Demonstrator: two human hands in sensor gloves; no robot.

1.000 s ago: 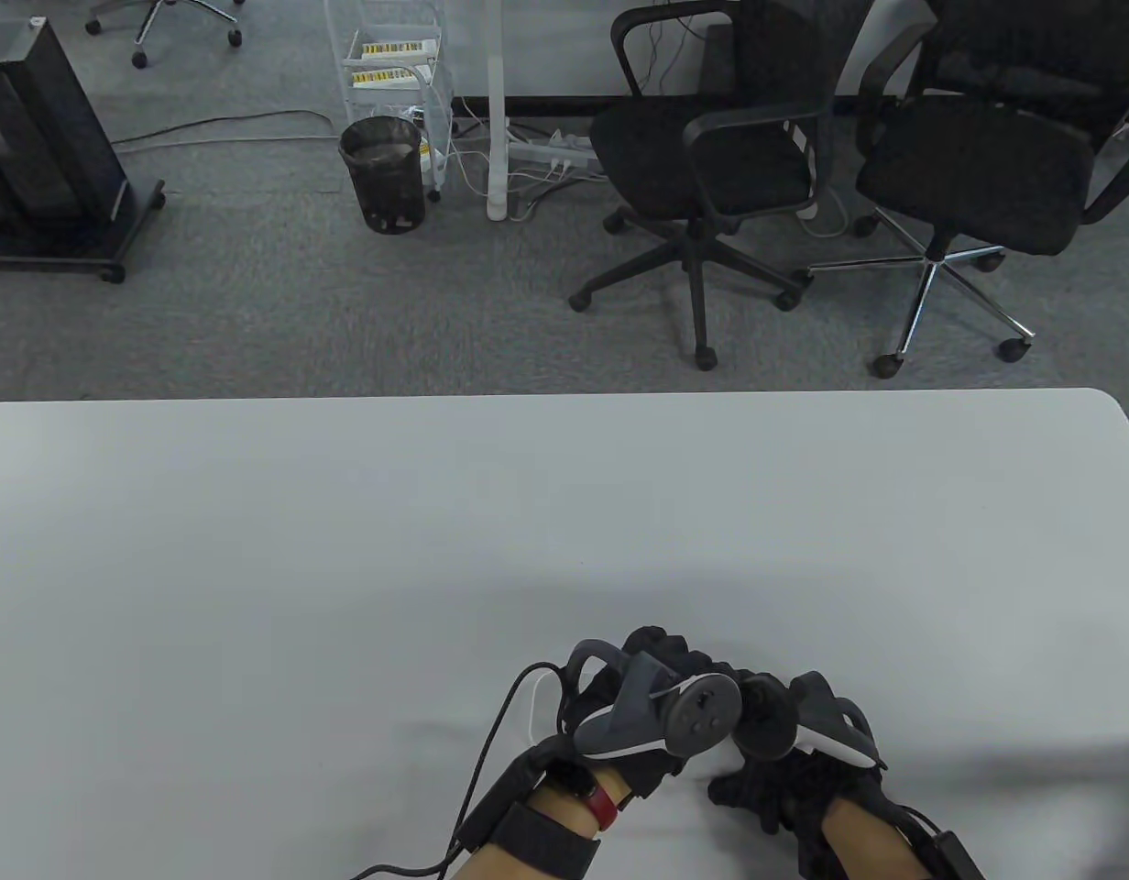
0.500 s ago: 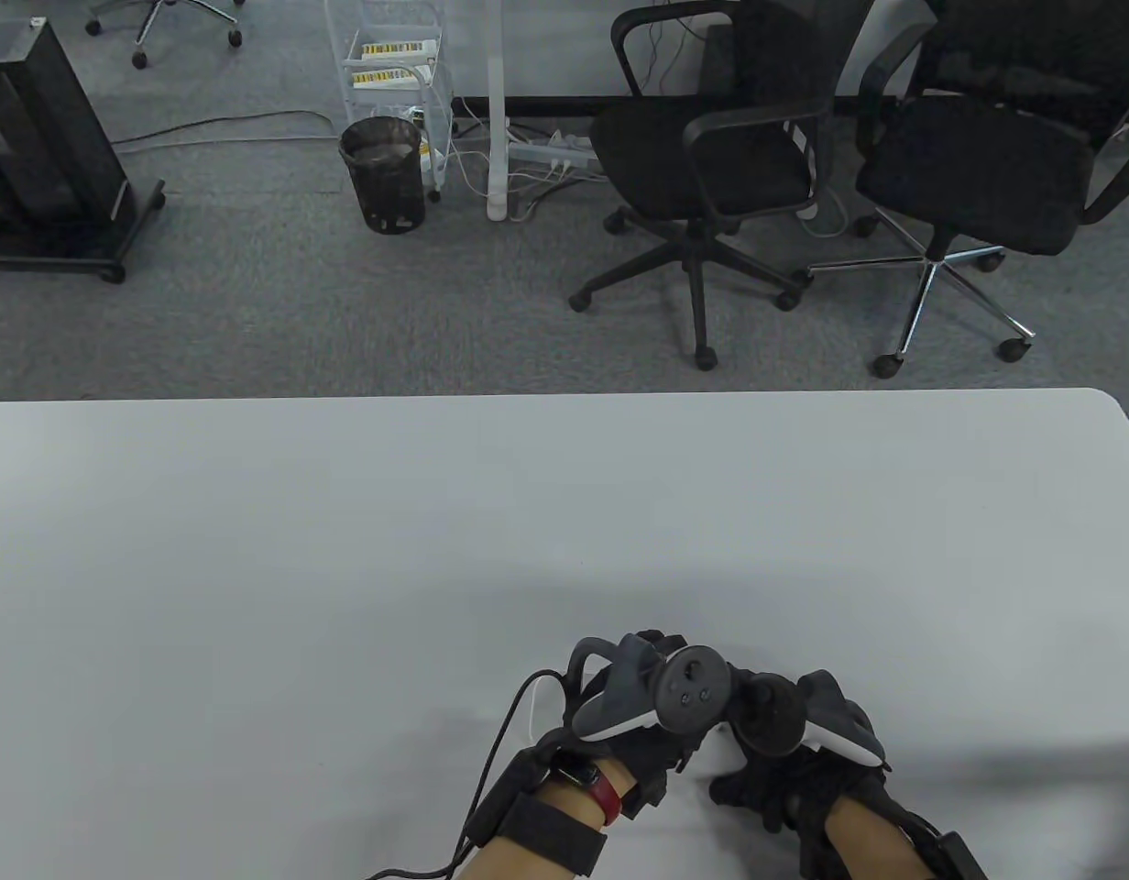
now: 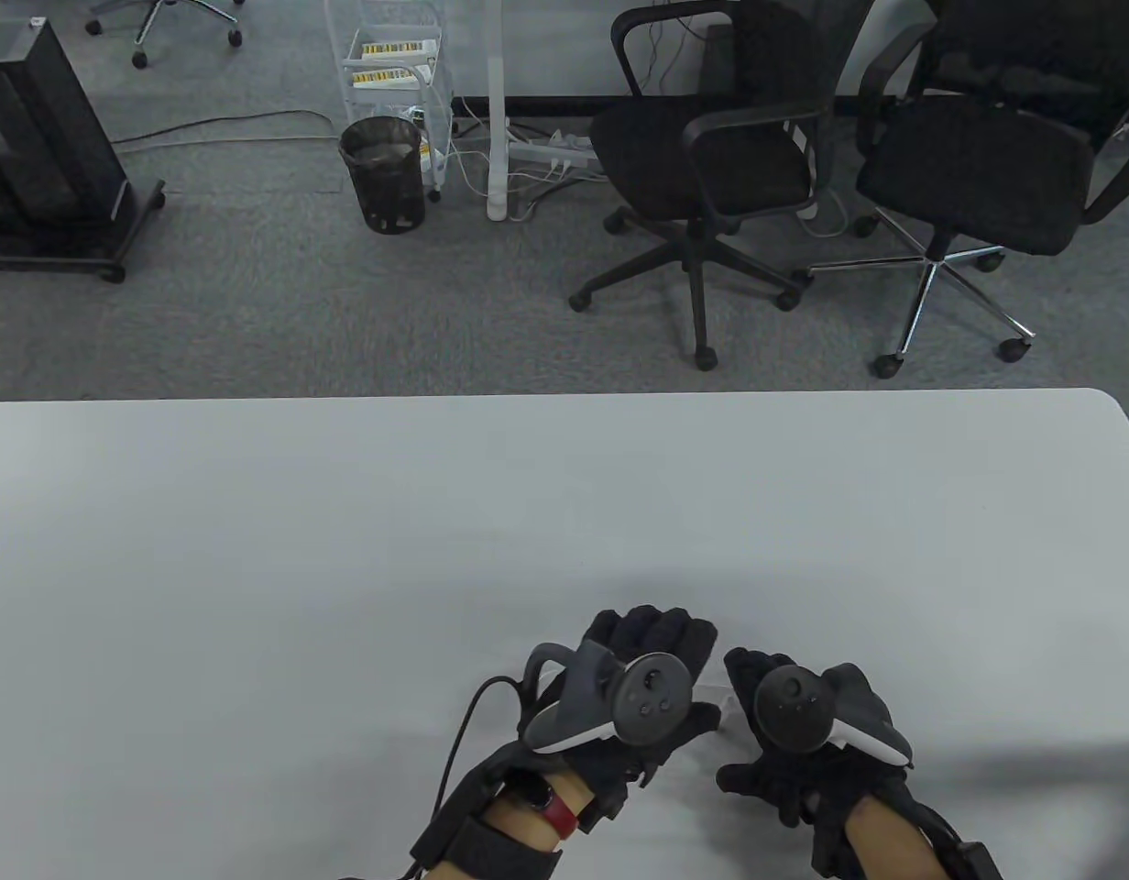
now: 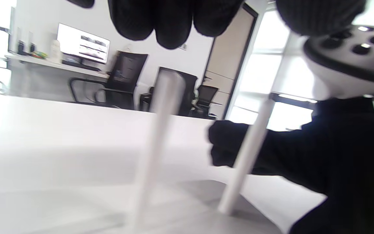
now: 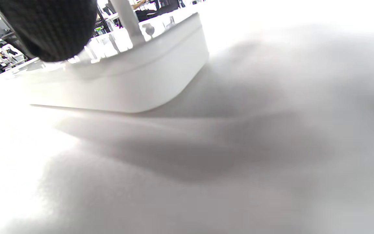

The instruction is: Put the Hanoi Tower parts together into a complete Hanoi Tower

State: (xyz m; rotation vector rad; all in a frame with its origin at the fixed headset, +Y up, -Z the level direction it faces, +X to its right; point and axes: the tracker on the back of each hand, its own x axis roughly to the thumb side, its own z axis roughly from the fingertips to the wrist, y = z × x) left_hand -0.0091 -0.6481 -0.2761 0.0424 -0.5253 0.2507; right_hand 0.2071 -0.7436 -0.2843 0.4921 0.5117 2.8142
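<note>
Low on the white table [image 3: 345, 550], toward six o'clock in the table view, the two gloved hands are seen side by side, with a narrow gap between them. The left hand [image 3: 633, 697] lies at about seven o'clock of that gap, its tracker [image 3: 610, 710] strapped over the back and its fingers [image 3: 661, 632] reaching toward twelve o'clock. The right hand [image 3: 803, 733] lies at about five o'clock of the gap, under its own tracker [image 3: 826, 715]. In the gap only a sliver of the white Hanoi Tower base [image 3: 725, 710] is shown; the rest is covered by the hands.

From the left wrist view two white pegs [image 4: 245, 152] are seen rising from the base, both leaning in the tilted picture; the nearer one [image 4: 156, 146] is blurred. The left hand's fingertips [image 4: 170, 22] hang in at twelve o'clock, above the pegs and not touching them. The right hand [image 4: 304, 156] is seen at three o'clock, just behind the farther peg. Whether either hand grips the base or a peg cannot be told.

From the right wrist view the base [image 5: 125, 81] is seen resting flat on the table [image 5: 239, 146] at about eleven o'clock, with a rounded corner and the foot of a peg [image 5: 125, 19] on top. A dark fingertip [image 5: 49, 27] is shown at the top left, in front of the base.
</note>
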